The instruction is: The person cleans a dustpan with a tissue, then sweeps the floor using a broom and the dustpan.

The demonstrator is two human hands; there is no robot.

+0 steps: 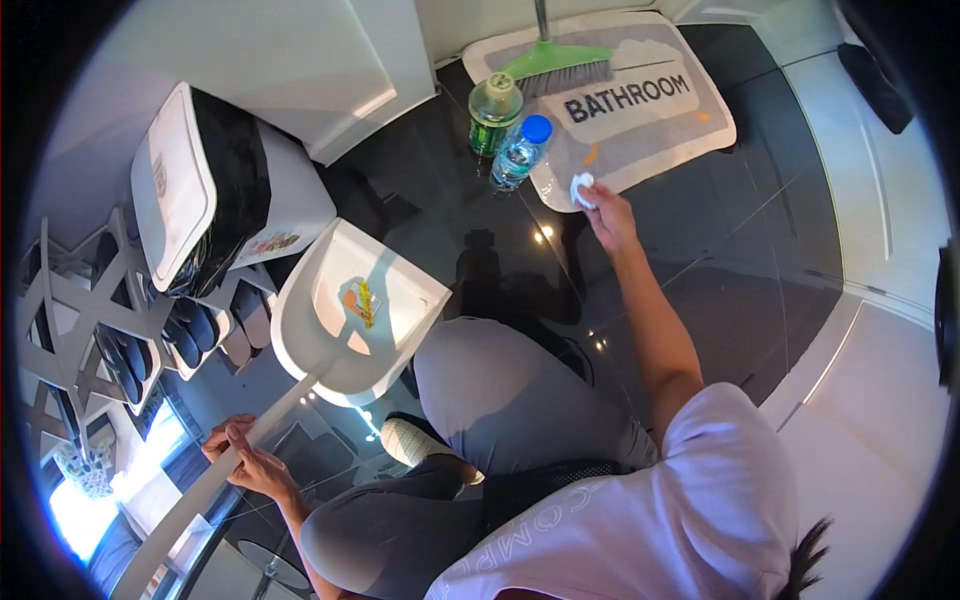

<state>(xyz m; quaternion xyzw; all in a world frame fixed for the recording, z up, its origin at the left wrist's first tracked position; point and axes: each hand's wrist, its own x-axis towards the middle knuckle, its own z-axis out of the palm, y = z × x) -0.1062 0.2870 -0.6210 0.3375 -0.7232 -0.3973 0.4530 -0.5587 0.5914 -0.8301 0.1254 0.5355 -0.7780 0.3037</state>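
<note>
My left hand point(258, 470) is wrapped round the long pale handle of a white dustpan point(295, 335), which is lifted and tilted at the left of my knees. In the pan lies a small yellow and orange wrapper point(366, 302), with pale scraps beside it. My right hand point(612, 220) reaches forward over the dark floor and pinches a crumpled white tissue point(581, 190) near the edge of a bath mat point(690, 140). Close to that hand stand a water bottle with a blue cap point(521, 153) and a green-labelled bottle point(494, 113).
A green broom point(560, 60) rests with its bristles on the mat. A white bin with a black liner point(235, 185) stands at the left, beside a rack of slippers point(190, 330). White door panels point(840, 150) border the right side. My bent knees point(510, 390) fill the lower middle.
</note>
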